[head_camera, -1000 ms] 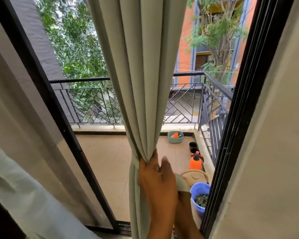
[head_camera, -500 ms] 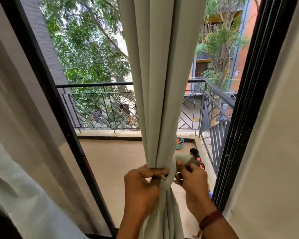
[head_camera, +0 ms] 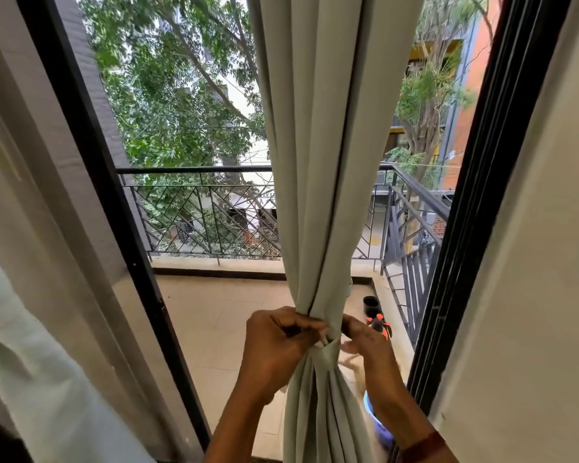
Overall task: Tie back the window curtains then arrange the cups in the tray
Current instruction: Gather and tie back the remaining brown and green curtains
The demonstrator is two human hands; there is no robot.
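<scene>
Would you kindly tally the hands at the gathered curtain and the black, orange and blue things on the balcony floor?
Hands at the curtain: 2, left hand and right hand
Black pots: 2
Orange sprayer: 1
Blue bucket: 1, partly hidden by the right arm
Total: 6

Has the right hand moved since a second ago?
Yes. The right hand has come up: it was below the orange sprayer on the balcony floor, and now sits level with it, beside the gathered curtain, opposite the left hand.
</scene>
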